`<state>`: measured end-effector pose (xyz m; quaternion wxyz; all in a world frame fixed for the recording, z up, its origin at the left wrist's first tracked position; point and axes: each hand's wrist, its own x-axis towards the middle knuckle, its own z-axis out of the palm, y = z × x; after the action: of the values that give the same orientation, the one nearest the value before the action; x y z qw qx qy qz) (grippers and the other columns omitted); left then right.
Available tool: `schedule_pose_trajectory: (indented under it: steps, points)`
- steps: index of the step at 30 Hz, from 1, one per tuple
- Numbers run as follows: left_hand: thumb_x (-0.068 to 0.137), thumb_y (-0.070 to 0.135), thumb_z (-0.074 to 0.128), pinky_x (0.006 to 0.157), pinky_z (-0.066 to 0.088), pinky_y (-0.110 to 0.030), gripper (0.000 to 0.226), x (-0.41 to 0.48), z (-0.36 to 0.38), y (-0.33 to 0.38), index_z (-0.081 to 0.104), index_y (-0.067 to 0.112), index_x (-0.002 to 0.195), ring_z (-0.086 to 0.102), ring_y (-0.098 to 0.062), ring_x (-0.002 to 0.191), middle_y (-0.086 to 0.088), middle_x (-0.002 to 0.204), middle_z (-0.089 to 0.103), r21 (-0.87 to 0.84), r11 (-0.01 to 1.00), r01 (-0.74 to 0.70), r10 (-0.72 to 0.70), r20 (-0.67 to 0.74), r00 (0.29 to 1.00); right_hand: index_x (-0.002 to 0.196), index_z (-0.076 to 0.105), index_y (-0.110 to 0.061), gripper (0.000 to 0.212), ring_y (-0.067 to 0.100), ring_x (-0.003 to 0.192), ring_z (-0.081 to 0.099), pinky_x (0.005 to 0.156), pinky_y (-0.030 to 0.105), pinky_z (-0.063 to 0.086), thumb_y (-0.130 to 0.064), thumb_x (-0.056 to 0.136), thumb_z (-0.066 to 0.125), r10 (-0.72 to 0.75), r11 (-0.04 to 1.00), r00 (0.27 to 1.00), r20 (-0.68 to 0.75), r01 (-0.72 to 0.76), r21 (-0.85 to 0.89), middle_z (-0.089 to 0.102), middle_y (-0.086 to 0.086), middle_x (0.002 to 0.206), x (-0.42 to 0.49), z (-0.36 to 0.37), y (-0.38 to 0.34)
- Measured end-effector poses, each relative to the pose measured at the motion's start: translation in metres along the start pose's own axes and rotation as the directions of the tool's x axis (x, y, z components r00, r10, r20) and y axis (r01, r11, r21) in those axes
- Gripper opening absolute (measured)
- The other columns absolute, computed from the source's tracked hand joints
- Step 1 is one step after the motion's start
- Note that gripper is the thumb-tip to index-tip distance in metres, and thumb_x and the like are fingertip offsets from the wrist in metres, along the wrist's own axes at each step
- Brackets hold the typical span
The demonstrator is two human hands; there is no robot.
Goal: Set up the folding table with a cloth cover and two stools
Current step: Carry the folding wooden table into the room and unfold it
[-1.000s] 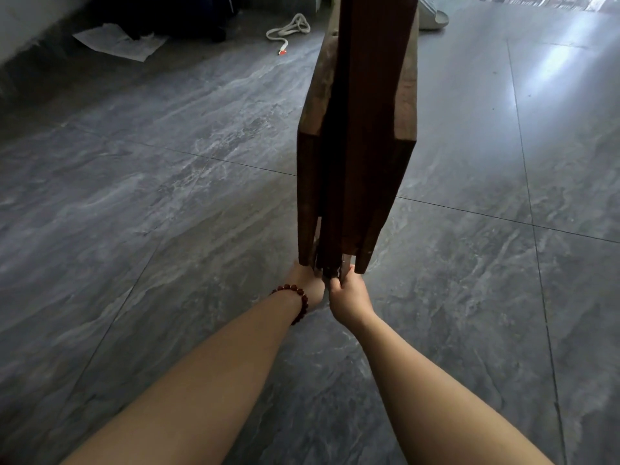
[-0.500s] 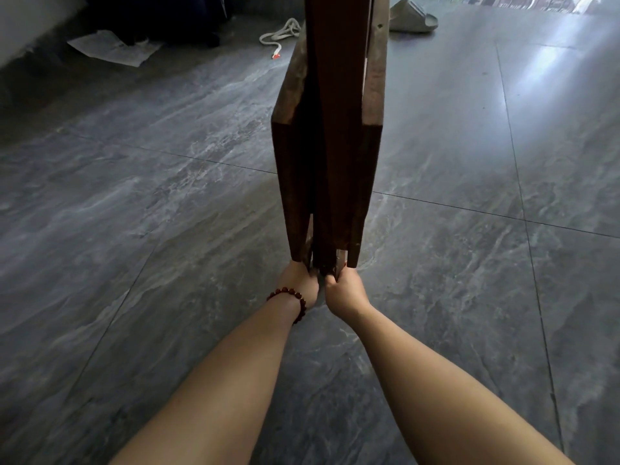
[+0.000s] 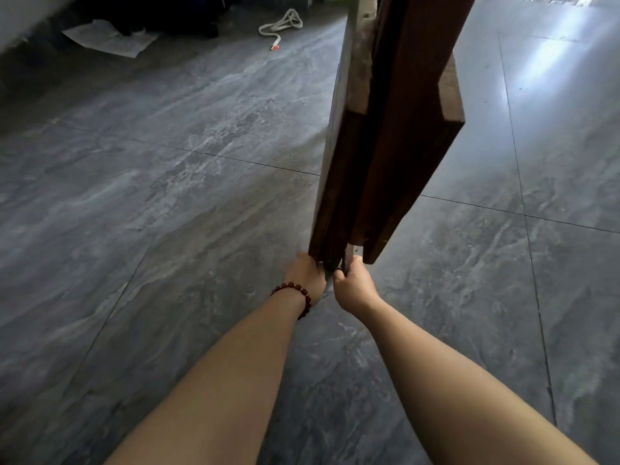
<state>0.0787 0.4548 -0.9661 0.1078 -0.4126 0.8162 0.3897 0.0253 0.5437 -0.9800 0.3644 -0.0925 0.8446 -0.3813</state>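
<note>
Over the grey tiled floor (image 3: 167, 229), your left hand (image 3: 306, 273) and right hand (image 3: 354, 286) each grip the near end of the folded wooden table (image 3: 396, 146).

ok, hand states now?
Left hand: at near end of the folded table, fingers hidden, cannot tell.
Right hand: closed on the folded table's frame.

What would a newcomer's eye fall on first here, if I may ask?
The folded table, dark wood, fills the centre right, running up out of frame. The left hand, wearing a red bead bracelet, and the right hand grip its near end. A white rope lies on the floor at top centre.
</note>
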Motion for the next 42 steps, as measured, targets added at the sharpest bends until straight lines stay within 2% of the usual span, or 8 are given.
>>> schedule_pose_trajectory:
  steps: [5,9,13,20,29,34,38,42]
  points:
    - [0.098,0.016,0.04,0.052,0.033,-0.022,0.024,-0.006,-0.003,0.005,0.058,0.0,0.096,0.049,-0.016,0.064,-0.001,0.068,0.047,-0.017,0.999,-0.027,0.027,0.004,1.0,0.126,0.042,-0.002,0.029,0.016,0.075,0.047,0.05,0.018,0.032,-0.012,0.099,0.039,-0.008,1.0,1.0,-0.009,0.008,-0.004,0.048,0.005,0.091,-0.003,-0.003,0.0]
    - [0.098,0.015,0.042,0.066,0.04,-0.026,0.024,-0.014,-0.01,0.01,0.06,0.0,0.094,0.052,-0.021,0.072,-0.007,0.077,0.053,-0.031,0.999,-0.045,0.045,0.021,0.999,0.126,0.042,-0.003,0.028,0.018,0.081,0.048,0.05,0.018,0.032,-0.011,0.1,0.038,-0.005,1.0,1.0,-0.015,0.005,0.008,0.047,0.009,0.1,-0.007,-0.004,-0.001]
    - [0.097,0.013,0.042,0.051,0.036,-0.021,0.026,-0.018,-0.01,0.011,0.053,0.007,0.075,0.048,-0.011,0.058,-0.001,0.064,0.048,-0.048,0.998,-0.032,0.034,0.044,0.998,0.127,0.042,-0.005,0.029,0.021,0.09,0.05,0.065,0.025,0.042,-0.012,0.099,0.039,0.003,1.0,1.0,-0.02,-0.003,0.019,0.052,0.012,0.106,-0.01,-0.005,-0.002]
    - [0.099,0.019,0.04,0.053,0.035,-0.023,0.023,-0.015,-0.004,0.004,0.053,0.002,0.106,0.049,-0.012,0.062,-0.002,0.07,0.049,-0.023,1.0,0.011,-0.01,0.043,0.999,0.139,0.033,-0.006,0.042,0.029,0.113,0.057,0.092,0.038,0.051,-0.014,0.098,0.041,0.007,1.0,1.0,-0.023,-0.007,-0.001,0.054,0.015,0.127,-0.016,-0.007,-0.001]
    - [0.099,0.02,0.039,0.051,0.034,-0.022,0.025,-0.016,0.001,0.003,0.055,0.002,0.106,0.05,-0.013,0.063,-0.004,0.073,0.051,-0.016,0.999,0.032,-0.031,0.037,0.999,0.131,0.039,-0.007,0.035,0.027,0.104,0.058,0.074,0.031,0.046,-0.014,0.097,0.042,-0.006,0.998,1.0,-0.018,0.005,-0.056,0.056,0.014,0.119,-0.012,-0.01,0.004]
    - [0.101,0.02,0.036,0.065,0.037,-0.022,0.028,-0.022,0.005,0.006,0.054,0.003,0.114,0.055,-0.02,0.083,-0.015,0.106,0.058,0.049,0.999,-0.013,0.011,0.04,0.999,0.13,0.041,-0.01,0.035,0.015,0.072,0.051,0.051,0.023,0.036,-0.014,0.095,0.041,0.031,0.997,0.999,0.008,-0.031,-0.075,0.058,0.011,0.101,-0.009,-0.007,0.013]
    - [0.101,0.025,0.035,0.05,0.027,-0.018,0.031,-0.02,0.009,0.003,0.048,0.007,0.123,0.046,-0.01,0.062,-0.002,0.078,0.05,0.013,1.0,0.022,-0.022,0.008,1.0,0.136,0.035,-0.012,0.041,0.019,0.089,0.053,0.07,0.028,0.043,-0.015,0.096,0.043,0.031,0.999,1.0,0.007,-0.031,-0.033,0.058,0.011,0.115,-0.007,-0.007,0.015]
    - [0.1,0.02,0.037,0.055,0.032,-0.021,0.037,-0.017,0.007,0.007,0.04,0.008,0.134,0.051,-0.019,0.077,-0.013,0.093,0.056,0.034,0.999,0.037,-0.039,0.077,0.996,0.114,0.049,-0.008,0.026,0.023,0.08,0.055,0.07,0.033,0.049,-0.002,0.09,0.045,0.108,0.954,0.988,0.107,-0.133,0.267,0.056,0.014,0.094,-0.007,-0.016,0.008]
